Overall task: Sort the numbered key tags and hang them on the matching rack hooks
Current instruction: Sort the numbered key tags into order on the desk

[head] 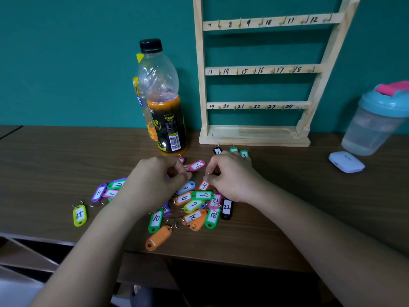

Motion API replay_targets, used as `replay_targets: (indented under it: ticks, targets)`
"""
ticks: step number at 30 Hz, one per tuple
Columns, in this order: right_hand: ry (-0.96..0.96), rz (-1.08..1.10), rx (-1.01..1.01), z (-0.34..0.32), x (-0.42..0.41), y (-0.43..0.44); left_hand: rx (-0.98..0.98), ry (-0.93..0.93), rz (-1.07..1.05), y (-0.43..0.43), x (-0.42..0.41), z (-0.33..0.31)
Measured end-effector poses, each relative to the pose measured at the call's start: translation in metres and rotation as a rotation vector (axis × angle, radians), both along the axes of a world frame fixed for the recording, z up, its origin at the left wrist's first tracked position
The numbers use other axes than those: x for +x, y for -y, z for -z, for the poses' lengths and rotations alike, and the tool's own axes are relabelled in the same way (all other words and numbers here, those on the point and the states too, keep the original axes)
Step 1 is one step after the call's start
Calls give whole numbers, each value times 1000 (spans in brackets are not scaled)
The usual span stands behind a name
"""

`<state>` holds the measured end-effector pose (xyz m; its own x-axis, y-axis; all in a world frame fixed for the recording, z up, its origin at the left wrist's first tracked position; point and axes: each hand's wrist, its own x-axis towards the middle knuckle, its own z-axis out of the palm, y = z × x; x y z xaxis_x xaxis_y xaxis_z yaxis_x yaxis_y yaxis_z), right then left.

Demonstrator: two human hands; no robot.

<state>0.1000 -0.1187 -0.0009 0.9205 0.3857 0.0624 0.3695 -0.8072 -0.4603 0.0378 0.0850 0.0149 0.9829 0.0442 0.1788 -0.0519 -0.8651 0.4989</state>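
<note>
Key tags (194, 204) heaped on surface (298, 169) before rack (263, 69), hooks bare; tag 1 (217, 151), tag 3 (244, 154) by its base. Right hand (230, 176) fingers pinch tag 4 (204, 185) by its ring; left hand (155, 180) fingers curled, grasp unclear. Risk: tangled rings drag neighbours up; 6/9 misread.

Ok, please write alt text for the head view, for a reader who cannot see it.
The left hand and right hand sort a pile of numbered key tags on a table; the right pinches the ring of a red tag marked 4. Behind stands a wooden rack, its visible hooks bare, beside a juice bottle.
</note>
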Motion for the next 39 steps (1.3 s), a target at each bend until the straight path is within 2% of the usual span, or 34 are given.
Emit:
replay_targets:
  ticks: [2,6,9,17,28,39]
  targets:
    - [16,-7,45,1,0,1,-3,2,4,0,1,0]
    - [-18,-13,274,-7,5,11,-38,17,18,5,2,0]
    - [-4,6,344,-23,14,32,-36,8,19,7,3,0]
    - [79,175,196,-26,47,97,0,-28,28,9,6,1]
    - [160,267,265,2,66,100,8,12,77,35,4,5]
    - [131,289,177,-2,62,114,11,41,103,46,8,7]
